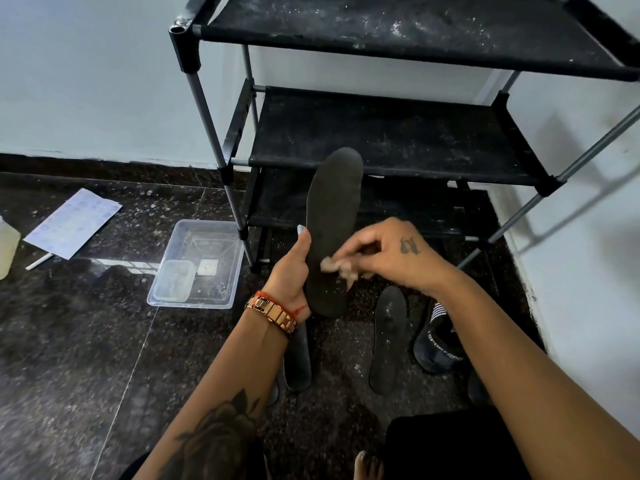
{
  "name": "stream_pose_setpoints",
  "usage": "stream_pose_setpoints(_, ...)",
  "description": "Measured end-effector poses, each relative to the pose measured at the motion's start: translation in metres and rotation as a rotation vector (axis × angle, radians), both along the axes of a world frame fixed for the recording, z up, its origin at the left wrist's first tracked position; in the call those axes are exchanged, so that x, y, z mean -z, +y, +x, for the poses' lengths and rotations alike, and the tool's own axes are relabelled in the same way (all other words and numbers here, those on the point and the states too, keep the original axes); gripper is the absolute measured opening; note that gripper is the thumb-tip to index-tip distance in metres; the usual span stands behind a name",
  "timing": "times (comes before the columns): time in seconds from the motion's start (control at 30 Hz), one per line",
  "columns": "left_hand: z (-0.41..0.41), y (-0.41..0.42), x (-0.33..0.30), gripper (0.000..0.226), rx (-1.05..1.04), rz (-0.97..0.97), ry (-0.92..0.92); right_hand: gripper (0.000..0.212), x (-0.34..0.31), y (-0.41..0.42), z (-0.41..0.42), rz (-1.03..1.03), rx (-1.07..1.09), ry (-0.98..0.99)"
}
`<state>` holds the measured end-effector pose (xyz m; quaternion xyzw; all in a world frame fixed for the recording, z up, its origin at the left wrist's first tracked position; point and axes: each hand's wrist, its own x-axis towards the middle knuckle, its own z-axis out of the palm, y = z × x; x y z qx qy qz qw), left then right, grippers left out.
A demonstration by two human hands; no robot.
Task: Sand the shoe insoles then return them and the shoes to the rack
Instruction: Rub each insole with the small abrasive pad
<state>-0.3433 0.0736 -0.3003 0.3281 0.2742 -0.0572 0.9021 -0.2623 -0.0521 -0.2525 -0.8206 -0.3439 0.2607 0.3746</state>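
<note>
Standing nearly upright in front of the rack, the held insole (332,216) is a long, flat, dark grey piece with a rounded toe and a matte, slightly speckled face; the left hand (292,268) grips it along its left edge near the heel, thumb laid up the side and fingers wrapped behind, while the right hand (388,252) pinches a small crumpled pale piece of sandpaper (337,266) against the lower part of its face, fingers curled tight round the scrap. Below on the floor lie two more dark insoles, one (388,336) just right of the held one's heel, dusted with pale specks, and another (298,358) partly hidden under the left wrist, which wears a rose-gold link watch (272,315) and a red thread. To the right of them sits a dark fabric shoe (440,341) with white stripes and white lettering. The shoe rack (398,140) has thin grey metal tubes, black plastic joints and black fabric shelves powdered with white dust. Left of the rack, a clear rectangular plastic tub (201,265) rests on the glossy speckled black stone floor (69,341); inside it lie a smaller clear box (175,280) and a small pale square piece whose nature I cannot tell. Farther left lies a printed white sheet (74,223)
</note>
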Motion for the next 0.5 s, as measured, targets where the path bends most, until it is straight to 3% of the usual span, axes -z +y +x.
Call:
stream_pose_setpoints(0.1,0.001,0.001,0.001,0.063,0.021,0.029,0.039,0.012,0.003,0.0,0.003,0.174,0.21,-0.025)
stream_pose_setpoints(0.17,0.001,0.0,0.001,0.064,0.033,0.024,0.04,0.011,0.01,0.008,-0.002,0.133,0.227,-0.093)
stream_pose_setpoints(0.23,0.0,0.001,0.002,0.065,0.023,0.004,0.038,0.011,0.016,0.014,-0.008,0.062,0.186,-0.128)
stream_pose_setpoints(0.33,-0.002,0.004,0.003,0.068,0.005,-0.031,0.014,0.012,0.013,0.019,-0.015,0.075,0.075,0.031)
stream_pose_setpoints(0.5,-0.003,0.006,0.003,0.06,-0.015,-0.038,0.006,0.017,0.001,0.012,-0.011,-0.067,-0.204,0.053)
